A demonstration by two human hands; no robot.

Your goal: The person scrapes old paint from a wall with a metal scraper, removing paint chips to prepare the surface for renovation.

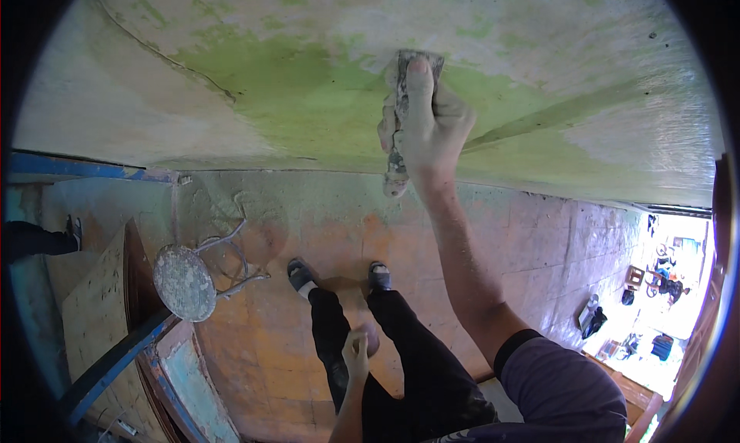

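My right hand (439, 127) reaches up to the wall (324, 96), wrapped round a putty knife (397, 169) crusted with grey-white putty. The thumb presses along the knife's upper part, and its wide end lies close to or on the wall. Green paint shows there between whitish, smeared patches. Low in front of my dark trousers is my left hand (355, 354), its fingers curled closed. A rounded brownish shape lies just beside those fingers; I cannot tell whether they hold it.
A round stool (185, 283), spattered white, stands on the tiled floor (308, 235) to my left. Beyond it lean wooden panels (96, 304) and a blue-edged frame (116, 366). Another person's leg (38, 237) shows at far left. A bright doorway (686, 250) with people and things is at right.
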